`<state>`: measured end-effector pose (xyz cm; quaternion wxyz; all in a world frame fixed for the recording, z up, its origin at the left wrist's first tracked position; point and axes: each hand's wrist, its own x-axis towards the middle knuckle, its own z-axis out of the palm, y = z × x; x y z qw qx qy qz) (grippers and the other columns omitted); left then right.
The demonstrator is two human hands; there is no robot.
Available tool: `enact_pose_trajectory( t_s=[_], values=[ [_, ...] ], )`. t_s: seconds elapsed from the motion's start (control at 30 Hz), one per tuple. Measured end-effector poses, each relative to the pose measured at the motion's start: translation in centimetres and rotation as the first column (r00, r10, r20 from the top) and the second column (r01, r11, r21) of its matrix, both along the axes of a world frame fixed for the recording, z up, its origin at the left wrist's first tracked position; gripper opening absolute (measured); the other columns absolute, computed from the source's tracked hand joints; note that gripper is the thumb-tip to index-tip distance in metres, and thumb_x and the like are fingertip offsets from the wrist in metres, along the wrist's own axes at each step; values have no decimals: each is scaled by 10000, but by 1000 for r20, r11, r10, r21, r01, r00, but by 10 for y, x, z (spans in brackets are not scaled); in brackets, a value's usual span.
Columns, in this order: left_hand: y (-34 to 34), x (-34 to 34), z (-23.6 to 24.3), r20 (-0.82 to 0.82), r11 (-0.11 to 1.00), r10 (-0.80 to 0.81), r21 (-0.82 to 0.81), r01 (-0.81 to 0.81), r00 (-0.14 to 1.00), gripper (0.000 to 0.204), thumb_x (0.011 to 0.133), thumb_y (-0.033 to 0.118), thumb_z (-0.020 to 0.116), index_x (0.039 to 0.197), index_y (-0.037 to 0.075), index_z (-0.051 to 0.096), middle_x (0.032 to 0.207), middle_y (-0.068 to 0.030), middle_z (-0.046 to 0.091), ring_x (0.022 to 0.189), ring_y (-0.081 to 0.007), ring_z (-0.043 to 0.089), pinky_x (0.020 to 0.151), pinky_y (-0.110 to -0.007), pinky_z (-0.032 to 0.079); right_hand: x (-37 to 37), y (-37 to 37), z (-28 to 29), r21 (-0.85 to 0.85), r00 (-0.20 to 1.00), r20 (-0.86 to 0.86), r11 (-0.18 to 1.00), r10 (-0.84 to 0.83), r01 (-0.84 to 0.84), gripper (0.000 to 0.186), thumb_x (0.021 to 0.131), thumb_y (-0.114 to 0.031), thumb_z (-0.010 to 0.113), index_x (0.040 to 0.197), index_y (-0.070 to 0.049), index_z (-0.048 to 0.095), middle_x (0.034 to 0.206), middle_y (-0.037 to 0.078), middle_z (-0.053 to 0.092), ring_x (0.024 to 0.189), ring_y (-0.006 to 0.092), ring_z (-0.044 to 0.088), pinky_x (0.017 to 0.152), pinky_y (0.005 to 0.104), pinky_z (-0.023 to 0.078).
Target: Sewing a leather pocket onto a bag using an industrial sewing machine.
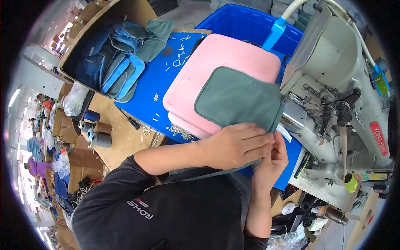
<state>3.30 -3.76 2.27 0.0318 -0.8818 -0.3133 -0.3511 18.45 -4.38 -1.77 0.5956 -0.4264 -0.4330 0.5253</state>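
Observation:
A grey-green fabric piece with rounded corners (237, 98) lies over a pink plastic board (183, 89). Its right edge reaches the working end of a grey industrial sewing machine (329, 54); the needle area is hidden. My left hand (243, 146) grips the near edge of the cloth, its fingers curled over. Close against it, my right hand (273, 160) pinches the same edge between thumb and fingers. More grey-green cloth (212, 174) trails below the hands, across my front.
At the far left, a cardboard box (77, 41) holds blue and grey-green fabric pieces (125, 62). Behind the board is a blue plastic bin (233, 18). Several thread cones (100, 139) and black snips (133, 123) lie left. White scraps litter the blue tabletop (152, 89).

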Motion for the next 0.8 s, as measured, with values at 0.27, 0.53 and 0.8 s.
enact_pose_trajectory(
  t_s=[0.27, 0.53, 0.8],
  values=[
    [21, 5, 11, 54, 999, -9, -51, 12, 998, 223, 777, 119, 631, 981, 33, 655, 1100, -87, 657, 1017, -251, 634, 876, -360, 517, 0, 20, 1, -1, 1000, -29, 1000, -6, 6, 366, 948, 15, 582, 1308, 54, 530, 1012, 48, 659, 875, 70, 592, 795, 216, 482],
    [30, 3, 12, 114, 989, 1, -144, 15, 994, 267, 758, 78, 664, 1023, 47, 681, 1114, -64, 675, 996, -232, 660, 851, -357, 536, -2, 27, 4, -5, 999, -13, 999, -36, 36, 365, 959, 22, 561, 1322, 53, 526, 1010, 40, 660, 845, 58, 593, 744, 188, 476],
    [44, 1, 13, 135, 986, -18, -163, 40, 991, 307, 730, 34, 667, 1036, 48, 674, 1103, -61, 673, 997, -267, 663, 829, -375, 540, -7, 39, 13, 47, 998, -24, 997, -60, 61, 358, 956, 53, 542, 1314, 40, 537, 1009, 56, 669, 860, 55, 593, 749, 189, 474]
  ],
)
